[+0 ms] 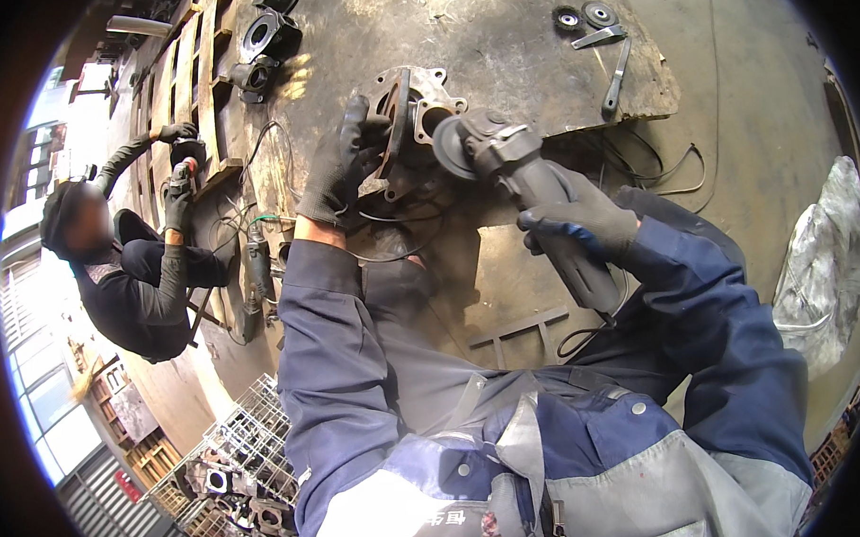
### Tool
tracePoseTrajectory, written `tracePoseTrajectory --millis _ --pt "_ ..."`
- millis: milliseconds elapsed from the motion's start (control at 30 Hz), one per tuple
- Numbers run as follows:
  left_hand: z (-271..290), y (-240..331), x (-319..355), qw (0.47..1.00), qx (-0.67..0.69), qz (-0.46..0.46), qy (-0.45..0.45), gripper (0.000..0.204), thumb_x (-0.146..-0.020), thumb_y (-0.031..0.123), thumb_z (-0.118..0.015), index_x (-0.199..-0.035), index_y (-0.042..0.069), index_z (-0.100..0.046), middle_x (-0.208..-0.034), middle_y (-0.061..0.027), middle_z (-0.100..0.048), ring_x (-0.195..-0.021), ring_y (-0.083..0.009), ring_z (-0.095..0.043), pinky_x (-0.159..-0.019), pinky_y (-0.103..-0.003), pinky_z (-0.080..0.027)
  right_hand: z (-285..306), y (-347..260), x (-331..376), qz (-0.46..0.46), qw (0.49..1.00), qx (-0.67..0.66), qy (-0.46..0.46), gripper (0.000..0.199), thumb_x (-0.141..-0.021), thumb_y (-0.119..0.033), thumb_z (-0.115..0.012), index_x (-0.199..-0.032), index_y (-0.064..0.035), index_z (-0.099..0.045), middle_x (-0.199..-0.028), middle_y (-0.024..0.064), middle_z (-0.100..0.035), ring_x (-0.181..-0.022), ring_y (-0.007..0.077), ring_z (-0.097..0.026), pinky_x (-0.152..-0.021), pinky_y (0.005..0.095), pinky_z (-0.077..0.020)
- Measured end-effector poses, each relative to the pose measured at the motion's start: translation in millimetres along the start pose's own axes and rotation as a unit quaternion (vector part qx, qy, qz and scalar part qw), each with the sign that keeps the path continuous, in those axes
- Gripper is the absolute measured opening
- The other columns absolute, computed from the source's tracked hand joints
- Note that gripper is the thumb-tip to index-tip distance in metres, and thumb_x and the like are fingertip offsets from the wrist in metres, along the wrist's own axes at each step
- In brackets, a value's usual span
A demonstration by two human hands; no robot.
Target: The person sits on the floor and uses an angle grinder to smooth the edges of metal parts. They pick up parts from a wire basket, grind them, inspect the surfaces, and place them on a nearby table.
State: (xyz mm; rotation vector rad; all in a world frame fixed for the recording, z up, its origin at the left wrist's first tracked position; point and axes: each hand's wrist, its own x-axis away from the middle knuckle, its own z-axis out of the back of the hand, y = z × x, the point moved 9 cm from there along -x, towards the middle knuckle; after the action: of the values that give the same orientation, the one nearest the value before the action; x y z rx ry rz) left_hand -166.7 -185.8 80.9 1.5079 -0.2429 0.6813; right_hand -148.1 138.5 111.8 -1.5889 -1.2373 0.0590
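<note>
The gloved left hand (pixel 344 161) grips the casting (pixel 412 112) on the floor (pixel 514 44). The gloved right hand (pixel 578 222) is closed around the grinder (pixel 537 192), its disc touching the casting.

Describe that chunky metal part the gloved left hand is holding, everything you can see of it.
The metal casting looks like rough, rusty brown-grey iron with a flat flange, bolt holes at its lugs and round bored openings. It stands tilted on edge on the dark, dusty work surface. The left hand, in a dark glove, grips its left edge, while the angle grinder in the right hand meets its right side.
</note>
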Motion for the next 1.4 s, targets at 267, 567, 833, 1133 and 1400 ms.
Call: tracePoseTrajectory --millis 267,567,833,1133,1400 --pt "-6.5 12.4 11.7 1.0 -0.022 -0.013 0.001 0.076 -0.102 0.065 -0.057 -0.128 -0.006 -0.068 -0.12 -0.0178 -0.073 -0.104 -0.0246 -0.072 -0.092 -0.035 -0.057 -1.2 -4.2 -10.2 0.063 0.972 0.225 0.02 0.068 -0.085 -0.019 -0.087 -0.139 -0.0008 -0.05 -0.109 0.0093 -0.067 -0.087 0.0138 -0.068 -0.075 0.0315 -0.0581" --pt "-7.8 12.3 12.6 0.999 -0.042 -0.027 -0.003 0.08 -0.102 0.065 -0.055 -0.131 -0.009 -0.067 -0.125 -0.0208 -0.072 -0.109 -0.0275 -0.071 -0.097 -0.036 -0.056 31.7 28.4 -1.3 -0.027 0.996 -0.077 0.038 0.052 -0.09 -0.013 -0.081 -0.132 -0.0063 -0.051 -0.1 0.0085 -0.065 -0.086 0.0214 -0.072 -0.068 0.0396 -0.0661" --pt "-8.4 13.2 11.4 0.999 -0.04 -0.012 -0.009 0.079 -0.103 0.065 -0.055 -0.13 -0.008 -0.067 -0.124 -0.02 -0.072 -0.109 -0.0266 -0.071 -0.096 -0.036 -0.056 22.5 38.7 -23.9 -0.038 0.97 -0.237 -0.027 0.056 -0.095 -0.03 -0.077 -0.137 -0.0103 -0.045 -0.109 0.0142 -0.065 -0.096 0.0287 -0.069 -0.088 0.0473 -0.0614" --pt "-7.4 13.1 15.3 0.999 -0.033 -0.021 -0.01 0.074 -0.104 0.061 -0.055 -0.13 -0.006 -0.068 -0.124 -0.018 -0.073 -0.107 -0.0245 -0.071 -0.093 -0.032 -0.056 6.0 37.8 24.3 -0.062 0.967 -0.239 -0.058 0.061 -0.095 -0.029 -0.078 -0.14 -0.0093 -0.043 -0.112 0.0164 -0.065 -0.098 0.0306 -0.07 -0.089 0.0483 -0.0628" --pt "-30.7 18.1 21.8 0.983 -0.134 -0.084 -0.09 0.051 -0.099 0.034 -0.076 -0.133 -0.001 -0.064 -0.121 -0.0099 -0.073 -0.107 -0.0174 -0.068 -0.091 -0.03 -0.054 39.6 -50.2 15.7 0.129 0.978 -0.159 0.038 0.063 -0.099 -0.04 -0.071 -0.143 -0.0024 -0.046 -0.117 0.0174 -0.065 -0.104 0.0275 -0.071 -0.093 0.0446 -0.0621"
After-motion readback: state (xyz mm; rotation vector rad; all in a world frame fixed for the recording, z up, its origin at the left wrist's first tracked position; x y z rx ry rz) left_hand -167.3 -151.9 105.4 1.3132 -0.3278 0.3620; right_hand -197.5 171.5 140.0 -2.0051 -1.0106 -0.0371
